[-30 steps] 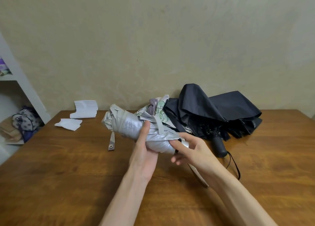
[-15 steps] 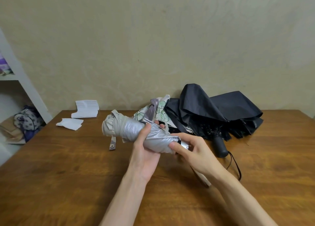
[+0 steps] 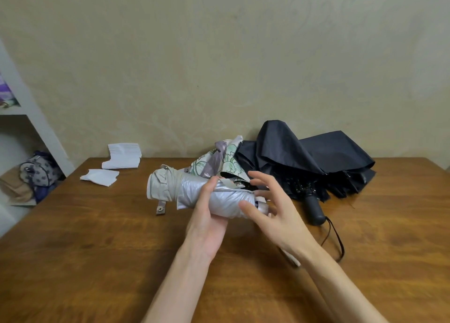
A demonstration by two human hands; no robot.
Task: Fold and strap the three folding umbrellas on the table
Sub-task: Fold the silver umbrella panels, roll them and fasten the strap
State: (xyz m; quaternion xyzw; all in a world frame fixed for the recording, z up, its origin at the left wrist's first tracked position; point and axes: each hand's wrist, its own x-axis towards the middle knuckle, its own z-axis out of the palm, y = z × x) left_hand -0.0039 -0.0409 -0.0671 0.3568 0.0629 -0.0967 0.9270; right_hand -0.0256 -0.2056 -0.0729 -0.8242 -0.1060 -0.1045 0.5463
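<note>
My left hand (image 3: 207, 215) grips the middle of a silver and beige folding umbrella (image 3: 170, 188), rolled up and held level just above the wooden table (image 3: 97, 249). Its strap (image 3: 160, 207) with a snap hangs loose below the beige end. My right hand (image 3: 272, 208) is at the umbrella's handle end, fingers spread and relaxed, the thumb against the silver fabric. Behind lies a floral umbrella (image 3: 219, 162), loosely bunched. To its right a black umbrella (image 3: 316, 159) lies unfolded, its black handle (image 3: 315, 210) pointing toward me.
Two stacks of white paper napkins (image 3: 124, 154) (image 3: 99, 176) lie at the table's far left. A white shelf (image 3: 36, 127) stands to the left, with a patterned bag (image 3: 39, 171) on the floor. The black umbrella's wrist cord (image 3: 337, 240) trails beside my right forearm.
The silver umbrella has been rolled tighter, its beige end now wrapped round. My right hand has let go of the handle end and opened its fingers.
</note>
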